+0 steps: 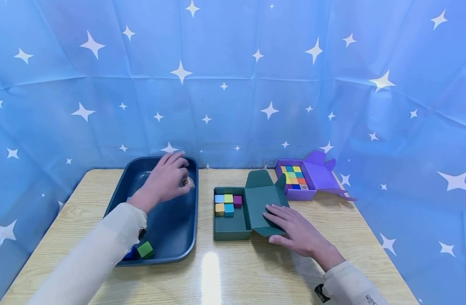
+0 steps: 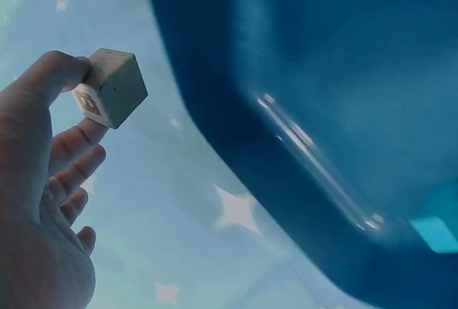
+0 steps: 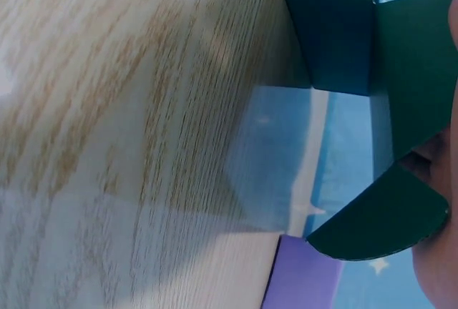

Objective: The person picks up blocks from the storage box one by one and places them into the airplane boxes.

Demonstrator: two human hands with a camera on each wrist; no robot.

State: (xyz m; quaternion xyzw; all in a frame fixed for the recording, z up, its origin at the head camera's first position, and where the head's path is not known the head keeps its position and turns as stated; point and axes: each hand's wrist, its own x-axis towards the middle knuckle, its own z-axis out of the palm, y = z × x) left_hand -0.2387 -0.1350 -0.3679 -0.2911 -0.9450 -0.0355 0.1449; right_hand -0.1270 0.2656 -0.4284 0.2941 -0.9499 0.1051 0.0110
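Over the right part of the blue tray (image 1: 172,237), my left hand (image 1: 168,178) pinches a small cube block (image 2: 120,89). In the left wrist view the cube sits between thumb and fingertip, with a brown mark on one pale face. My right hand (image 1: 298,231) rests with its fingers extended on the folded-out lid (image 1: 260,205) of the dark green box (image 1: 233,235). Inside that box, several coloured cubes (image 1: 228,199) stand in two rows at the back left. In the right wrist view a green flap (image 3: 386,219) shows beside the hand.
A green cube (image 1: 145,250) and a dark blue cube (image 1: 130,254) lie at the tray's near end, partly behind my left sleeve. A purple box (image 1: 299,195) with several coloured cubes stands open at the back right. A starry blue curtain (image 1: 233,106) hangs behind the wooden table (image 1: 252,271).
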